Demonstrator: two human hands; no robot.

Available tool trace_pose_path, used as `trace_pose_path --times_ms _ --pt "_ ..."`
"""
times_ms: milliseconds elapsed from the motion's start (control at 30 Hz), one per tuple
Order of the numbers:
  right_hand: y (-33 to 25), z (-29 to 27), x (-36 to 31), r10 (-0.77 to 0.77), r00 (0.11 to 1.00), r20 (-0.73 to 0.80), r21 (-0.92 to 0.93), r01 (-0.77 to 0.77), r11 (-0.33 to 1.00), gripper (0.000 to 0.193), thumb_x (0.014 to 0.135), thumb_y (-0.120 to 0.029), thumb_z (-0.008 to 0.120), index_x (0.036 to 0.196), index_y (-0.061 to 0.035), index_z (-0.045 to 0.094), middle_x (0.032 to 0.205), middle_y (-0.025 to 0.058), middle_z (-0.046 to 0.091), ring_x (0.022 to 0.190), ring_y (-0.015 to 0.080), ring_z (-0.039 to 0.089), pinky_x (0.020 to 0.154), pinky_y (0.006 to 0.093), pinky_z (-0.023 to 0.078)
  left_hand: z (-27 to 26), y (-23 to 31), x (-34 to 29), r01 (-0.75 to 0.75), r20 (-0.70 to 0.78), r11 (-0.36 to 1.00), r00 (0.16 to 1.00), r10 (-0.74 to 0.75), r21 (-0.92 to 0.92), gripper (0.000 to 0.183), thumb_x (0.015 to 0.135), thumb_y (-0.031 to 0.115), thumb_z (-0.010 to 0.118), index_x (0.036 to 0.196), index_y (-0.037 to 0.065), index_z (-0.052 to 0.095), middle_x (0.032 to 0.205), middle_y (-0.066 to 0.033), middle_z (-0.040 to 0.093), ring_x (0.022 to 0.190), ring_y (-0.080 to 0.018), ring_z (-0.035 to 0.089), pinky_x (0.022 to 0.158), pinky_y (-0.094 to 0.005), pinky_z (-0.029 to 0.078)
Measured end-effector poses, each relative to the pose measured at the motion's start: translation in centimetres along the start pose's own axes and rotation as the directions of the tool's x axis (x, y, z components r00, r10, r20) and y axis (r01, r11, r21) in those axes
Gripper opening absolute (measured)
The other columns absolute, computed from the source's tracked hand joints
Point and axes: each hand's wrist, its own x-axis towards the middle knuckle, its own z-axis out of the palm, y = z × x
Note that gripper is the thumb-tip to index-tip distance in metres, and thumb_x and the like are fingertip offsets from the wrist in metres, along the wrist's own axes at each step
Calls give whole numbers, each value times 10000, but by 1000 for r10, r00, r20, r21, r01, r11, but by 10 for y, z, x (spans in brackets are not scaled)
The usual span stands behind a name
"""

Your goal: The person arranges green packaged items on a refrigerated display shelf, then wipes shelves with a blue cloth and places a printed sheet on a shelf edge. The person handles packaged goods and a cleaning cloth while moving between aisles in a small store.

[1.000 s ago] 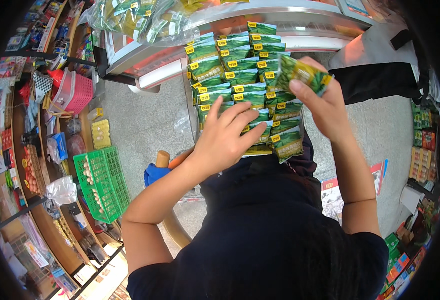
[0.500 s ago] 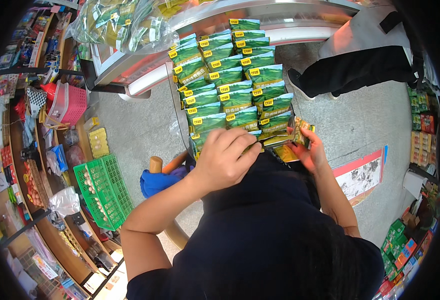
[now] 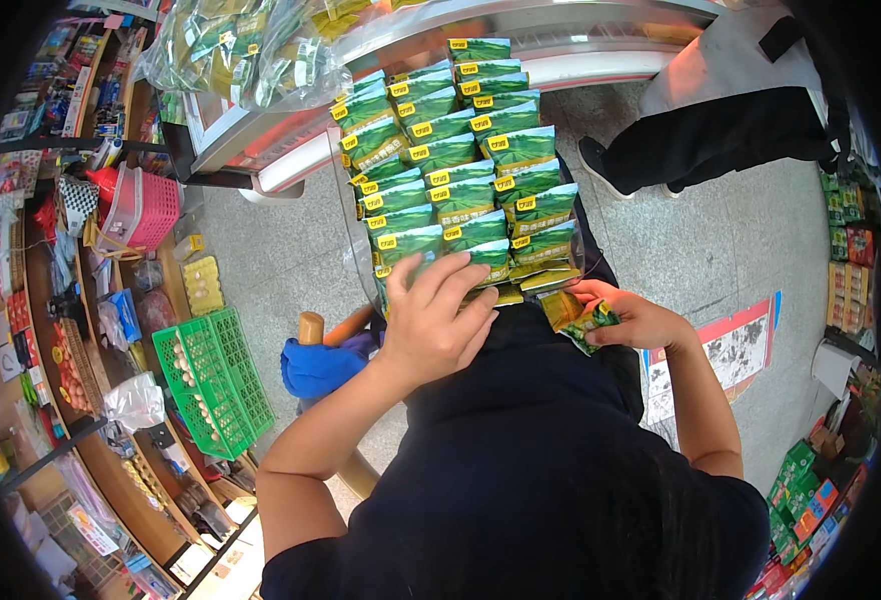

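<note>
1. We see the left hand point(image 3: 440, 318) with its fingers a little apart, lying over the near end of the left and middle columns of packets point(image 3: 460, 190); whether its fingertips press or merely rest there, we cannot tell.
2. We find the right hand point(image 3: 635, 322) pinching a small green packet point(image 3: 594, 325) between thumb and fingers, just beyond the near right corner of the columns and close to the wearer's dark shirt point(image 3: 550, 450).
3. We notice a golden patch at the left of that pinched piece, but we cannot tell whether it belongs to the same wrapper.
4. We count three columns of green-and-gold packets, overlapping like shingles, with their yellow labels mostly toward the upper left; clear plastic shows along their sides.
5. Above them we have a counter point(image 3: 600, 68) with a pale edge, and at upper left a clear bag point(image 3: 245, 55) filled with similar packets.
6. To the left we see a blue cloth point(image 3: 320, 368) beside a wooden knob point(image 3: 310, 328), a green crate point(image 3: 243, 350) with eggs in it and a pink basket point(image 3: 150, 212).
7. At upper right we see another person's black trouser leg point(image 3: 715, 145) and dark shoe point(image 3: 600, 168).
</note>
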Motion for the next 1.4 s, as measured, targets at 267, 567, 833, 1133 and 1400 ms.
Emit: trace_pose_path --times_ms 267,567,833,1133,1400 --pt "10 7 9 -161 986 -51 -55 158 986 353 824 -59 672 1172 -17 633 1328 95 594 1214 216 550 1055 335 389 0 6 2 -47 -96 999 994 44 -21 290 669 101 725 958 102 698 1027 -21 652 936 -224 579 860 -419 390" --pt "10 17 17 -187 980 -65 165 196 967 290 832 16 647 1121 -9 656 1264 79 637 1140 177 578 1004 323 431 32 27 12 -6 -29 988 1000 2 -157 239 742 44 693 976 14 661 962 -72 638 749 -228 625 632 -330 520" --pt "2 -7 -1 134 982 -130 315 -88 945 301 769 -48 713 1066 -2 699 891 9 702 787 80 613 763 239 502 42 29 25 82 13 996 997 -82 -26 154 763 81 704 904 46 655 857 -35 582 673 -184 604 557 -313 499" --pt "12 -17 -23 -56 977 -204 796 199 571 341 755 -65 723 1042 72 602 1033 277 669 917 353 691 861 418 561 40 27 24 84 20 989 996 -82 -123 125 751 59 692 862 50 634 940 -29 623 735 -199 616 621 -320 516" --pt "-31 -3 -1 -45 929 -368 718 315 621 361 819 -70 659 1127 101 580 1052 232 685 985 280 691 887 351 553 39 23 23 68 1 978 998 -70 -199 127 739 46 707 841 55 632 884 -39 590 745 -216 618 621 -325 512"
